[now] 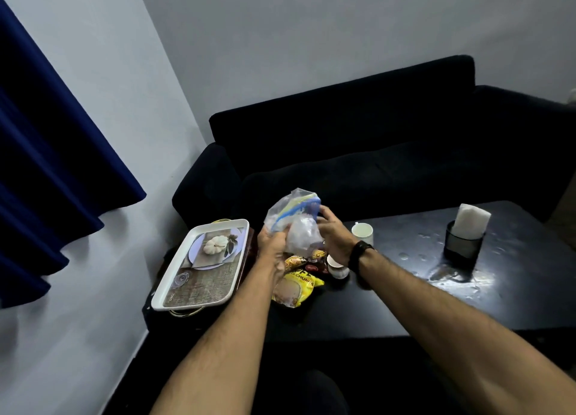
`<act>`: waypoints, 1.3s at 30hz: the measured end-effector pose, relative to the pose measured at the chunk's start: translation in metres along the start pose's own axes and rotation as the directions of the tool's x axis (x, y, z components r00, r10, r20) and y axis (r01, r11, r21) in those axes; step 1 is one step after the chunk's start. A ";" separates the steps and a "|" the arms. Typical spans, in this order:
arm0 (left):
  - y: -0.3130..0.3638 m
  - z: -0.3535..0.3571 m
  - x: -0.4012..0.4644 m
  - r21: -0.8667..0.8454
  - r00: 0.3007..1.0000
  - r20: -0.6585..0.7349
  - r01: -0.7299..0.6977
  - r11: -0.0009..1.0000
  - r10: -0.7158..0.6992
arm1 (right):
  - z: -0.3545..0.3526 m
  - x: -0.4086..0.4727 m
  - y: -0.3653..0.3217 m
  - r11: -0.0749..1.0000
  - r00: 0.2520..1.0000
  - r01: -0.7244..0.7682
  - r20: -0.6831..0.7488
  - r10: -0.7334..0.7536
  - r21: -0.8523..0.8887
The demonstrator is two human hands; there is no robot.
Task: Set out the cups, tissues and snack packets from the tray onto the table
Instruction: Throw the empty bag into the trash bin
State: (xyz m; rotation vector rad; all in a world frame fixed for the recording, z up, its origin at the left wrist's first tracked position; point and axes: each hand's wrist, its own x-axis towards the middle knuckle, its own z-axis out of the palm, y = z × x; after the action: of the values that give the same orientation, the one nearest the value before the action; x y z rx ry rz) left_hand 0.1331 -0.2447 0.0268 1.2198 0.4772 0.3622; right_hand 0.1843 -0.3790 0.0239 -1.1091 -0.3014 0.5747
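Observation:
A clear plastic zip bag (293, 218) with a blue and yellow seal is held up above the left end of the black table (405, 277). My left hand (272, 243) grips its lower left side. My right hand (332, 237) holds its right side, fingers around the bag. Below them on the table lie a yellow snack packet (296, 290), a dark red packet (314, 263) and a small white cup (336, 268), partly hidden by my right wrist. Another white cup (363, 232) stands behind. A white tray (174, 283) with a printed picture sits to the left, nothing loose on it.
A black holder with white tissues (466, 234) stands at the table's right. Water drops and a wet patch (448, 274) lie near it. A dark sofa (374, 146) runs behind the table. A blue curtain (46, 153) hangs at the left wall.

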 end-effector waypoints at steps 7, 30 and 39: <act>-0.006 0.000 0.001 0.018 0.989 -0.054 0.136 0.991 -0.135 | 0.001 -0.019 -0.018 0.822 0.951 0.187 0.308 -0.015 -0.538; -0.093 0.219 -0.105 0.730 0.680 0.629 -0.351 0.586 -0.376 | -0.255 -0.196 -0.069 0.899 0.664 -0.153 -0.716 -0.214 -0.411; -0.201 0.300 -0.165 0.681 0.467 0.727 -0.588 0.437 -0.504 | -0.374 -0.329 -0.043 0.883 0.436 -0.379 -0.895 -0.095 -0.278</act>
State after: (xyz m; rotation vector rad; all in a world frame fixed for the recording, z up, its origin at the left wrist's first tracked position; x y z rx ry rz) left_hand 0.1553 -0.6313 -0.0593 2.3110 -0.4732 -0.7060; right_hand 0.1160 -0.8635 -0.0795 -1.7615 0.6737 -0.0337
